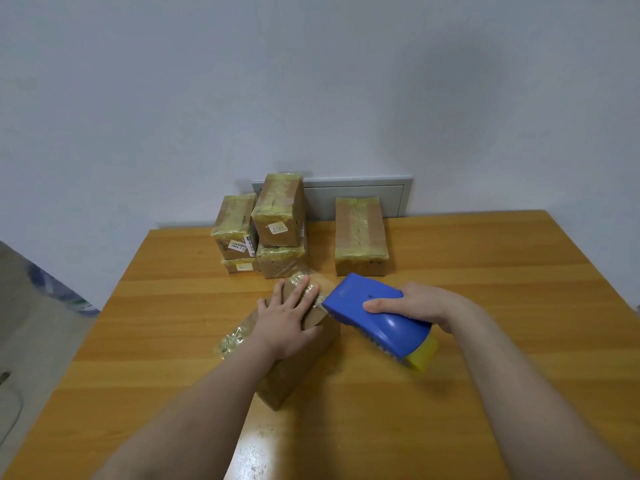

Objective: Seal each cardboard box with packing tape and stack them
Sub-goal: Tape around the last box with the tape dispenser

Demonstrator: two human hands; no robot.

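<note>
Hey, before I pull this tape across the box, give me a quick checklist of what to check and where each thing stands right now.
1. Left hand pressing flat on the cardboard box: ok.
2. Right hand gripping the blue tape dispenser: ok.
3. Dispenser nose at the box's far end: ok.
4. Tape stuck down at the start: cannot tell, fingers cover it.
5. Loose crinkled tape beside the box, off the seam: ok.
6. Stack of sealed boxes out of the pull path: ok.

Both bare forearms reach forward. The left hand [289, 320] lies flat, palm down, fingers spread and pressing. The right hand [417, 306] is curled in a firm grip, thumb forward, wrist bent inward.
</note>
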